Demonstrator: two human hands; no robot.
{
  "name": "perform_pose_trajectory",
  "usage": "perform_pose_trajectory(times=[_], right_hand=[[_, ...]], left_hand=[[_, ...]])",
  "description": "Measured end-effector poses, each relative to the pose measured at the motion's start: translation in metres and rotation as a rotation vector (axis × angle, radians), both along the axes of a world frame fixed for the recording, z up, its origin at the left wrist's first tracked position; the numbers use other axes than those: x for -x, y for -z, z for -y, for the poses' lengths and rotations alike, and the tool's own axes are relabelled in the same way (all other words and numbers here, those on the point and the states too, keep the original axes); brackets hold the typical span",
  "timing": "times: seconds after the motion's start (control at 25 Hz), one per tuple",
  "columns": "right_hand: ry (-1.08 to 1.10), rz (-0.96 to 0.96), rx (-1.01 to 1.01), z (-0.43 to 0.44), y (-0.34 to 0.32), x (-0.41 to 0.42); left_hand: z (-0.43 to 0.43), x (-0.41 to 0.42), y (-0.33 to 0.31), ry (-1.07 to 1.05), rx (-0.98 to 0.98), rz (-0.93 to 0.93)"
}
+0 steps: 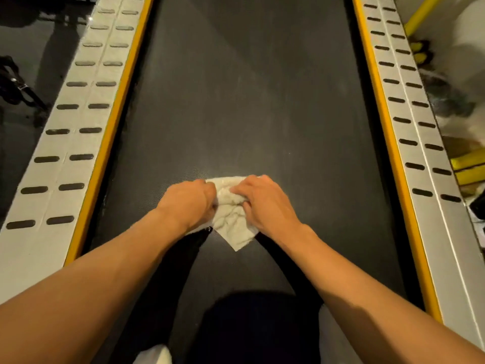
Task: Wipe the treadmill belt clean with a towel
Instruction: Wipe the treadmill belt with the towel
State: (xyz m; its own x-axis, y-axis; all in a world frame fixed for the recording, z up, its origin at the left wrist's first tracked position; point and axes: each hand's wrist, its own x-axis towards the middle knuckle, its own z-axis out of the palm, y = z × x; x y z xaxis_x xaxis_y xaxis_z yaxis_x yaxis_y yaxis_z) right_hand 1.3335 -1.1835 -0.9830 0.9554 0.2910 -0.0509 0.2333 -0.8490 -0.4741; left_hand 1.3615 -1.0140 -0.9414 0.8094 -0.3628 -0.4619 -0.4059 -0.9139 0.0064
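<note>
Fingers of left hand [189,203] and right hand [262,203] clench a crumpled white terry towel [231,216], bunched between them on the dark textured treadmill belt [249,101].

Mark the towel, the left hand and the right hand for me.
towel [232,222], head view, crumpled middle between the hands.
left hand [190,198], head view, back of the hand.
right hand [262,199], head view, back of the hand.
</note>
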Motion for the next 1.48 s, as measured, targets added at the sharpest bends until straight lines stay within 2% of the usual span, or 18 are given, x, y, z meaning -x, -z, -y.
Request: perform_pose_trajectory(times=[0.12,0.28,0.4,0.52,0.64,0.72,0.88,1.08,1.2,1.4,1.48], right_hand=[[-0.009,0.008,0.015,0.002,0.000,-0.002],[-0.021,-0.013,0.011,0.028,-0.003,0.029],[0.125,-0.039,0.021,0.049,-0.001,0.022],[0.143,-0.035,-0.007,0.048,0.002,0.020],[0.133,-0.048,-0.033,0.062,0.004,0.041],[0.218,-0.044,-0.033,0.078,0.004,0.054],[0.369,-0.005,-0.024,0.080,0.002,0.047],[0.404,-0.074,0.024,0.084,-0.006,0.087],[0.471,-0.121,0.092,0.095,-0.015,0.083],[0.385,-0.089,0.096,0.093,-0.012,0.090],[0.405,-0.069,0.112,0.112,-0.010,0.104]], left_hand=[[0.007,-0.013,-0.005,-0.020,-0.044,-0.071],[0.027,0.005,-0.013,0.094,-0.030,-0.189],[0.048,0.007,-0.003,0.080,0.035,-0.105],[0.051,-0.006,-0.003,-0.001,0.069,-0.063],[0.055,0.001,-0.006,0.110,0.068,-0.099],[0.067,0.011,-0.001,0.218,0.120,-0.103],[0.081,-0.008,0.012,0.166,0.225,0.042],[0.083,0.012,0.019,0.371,0.270,0.030],[0.103,0.018,0.022,0.392,0.296,0.103],[0.105,0.022,0.026,0.429,0.223,0.189],[0.113,0.026,0.029,0.446,0.264,0.194]])
